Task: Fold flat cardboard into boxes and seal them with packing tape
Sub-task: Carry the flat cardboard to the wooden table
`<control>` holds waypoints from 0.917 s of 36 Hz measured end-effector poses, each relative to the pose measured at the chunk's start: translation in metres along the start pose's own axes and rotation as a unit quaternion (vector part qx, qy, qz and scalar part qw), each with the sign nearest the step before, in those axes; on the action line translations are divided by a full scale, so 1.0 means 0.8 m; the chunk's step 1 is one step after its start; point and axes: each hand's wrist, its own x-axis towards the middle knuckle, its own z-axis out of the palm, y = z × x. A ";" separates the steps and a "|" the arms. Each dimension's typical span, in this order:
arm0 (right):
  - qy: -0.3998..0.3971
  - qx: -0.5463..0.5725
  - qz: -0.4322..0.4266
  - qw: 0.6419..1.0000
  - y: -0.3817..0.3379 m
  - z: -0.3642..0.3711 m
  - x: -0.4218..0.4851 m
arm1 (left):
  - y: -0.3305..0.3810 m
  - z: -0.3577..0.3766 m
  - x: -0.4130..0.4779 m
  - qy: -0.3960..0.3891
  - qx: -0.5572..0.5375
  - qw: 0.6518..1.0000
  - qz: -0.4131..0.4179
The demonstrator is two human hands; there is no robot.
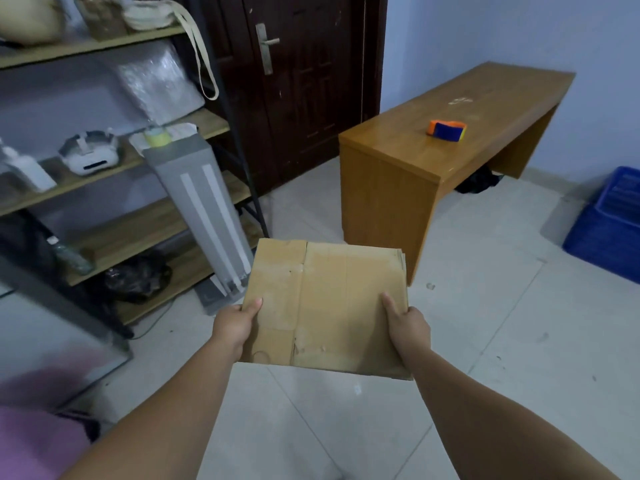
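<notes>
Two hands on one flattened cardboard box (325, 306)

We hold it level in front of us, above the tiled floor (485, 341). Our left hand (235, 327) grips its left edge and our right hand (408, 329) its right edge, thumbs on top, fingers hidden underneath. Far right, the orange-and-blue tape dispenser (446, 130) sits on the wooden table (398, 157); shelves (114, 233) stand left

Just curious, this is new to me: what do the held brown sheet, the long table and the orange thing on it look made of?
Brown sheet: cardboard, matte tan, with fold creases and scuffs. Table: wood or wood-look laminate, fairly glossy, grain lines showing; I cannot tell which. Orange thing: probably smooth plastic, bright orange and blue.
</notes>
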 end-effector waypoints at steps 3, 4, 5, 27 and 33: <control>-0.005 0.000 0.003 1.000 -0.027 0.023 0.033 | 0.023 0.000 0.038 0.008 0.011 1.000 -0.002; -0.005 0.000 0.003 1.000 -0.037 0.029 0.042 | 0.031 0.000 0.052 0.008 0.008 1.000 0.001; -0.005 0.000 0.003 1.000 -0.046 0.036 0.052 | 0.038 -0.001 0.064 0.007 0.002 1.000 0.003; 0.162 0.010 0.045 0.986 -0.219 0.164 0.187 | 0.194 0.012 0.380 -0.154 0.062 0.984 0.063; 0.205 0.046 0.090 0.974 -0.259 0.213 0.196 | 0.244 0.004 0.459 -0.215 0.078 0.971 0.067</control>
